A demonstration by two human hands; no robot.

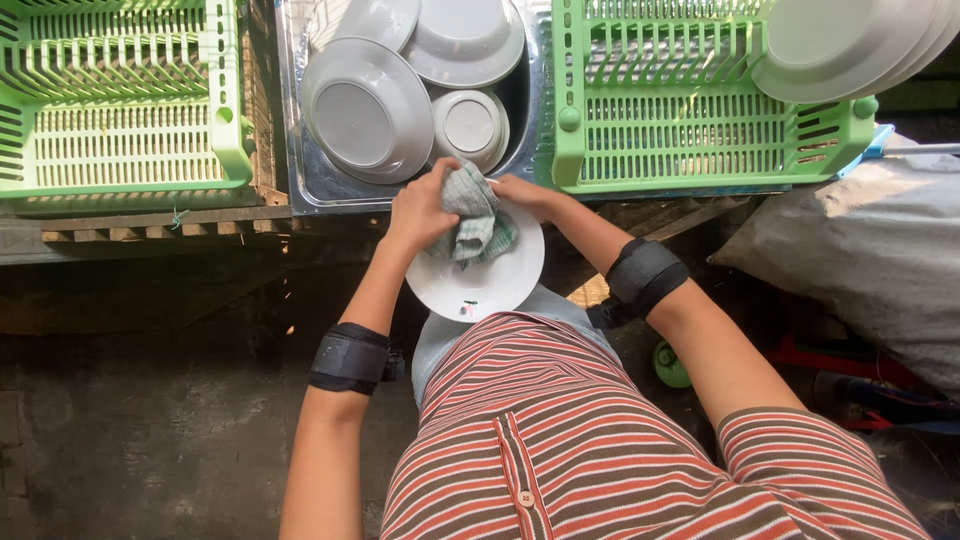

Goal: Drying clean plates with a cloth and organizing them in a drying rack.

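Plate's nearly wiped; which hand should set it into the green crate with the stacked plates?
Probably the right hand: it grips the white plate on the side toward that green crate, while the left hand presses the checked cloth.

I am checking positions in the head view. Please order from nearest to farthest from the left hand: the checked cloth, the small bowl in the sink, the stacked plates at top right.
1. Checked cloth: under the left hand.
2. Small bowl: just above, in the sink.
3. Stacked plates: far right, on the green crate.
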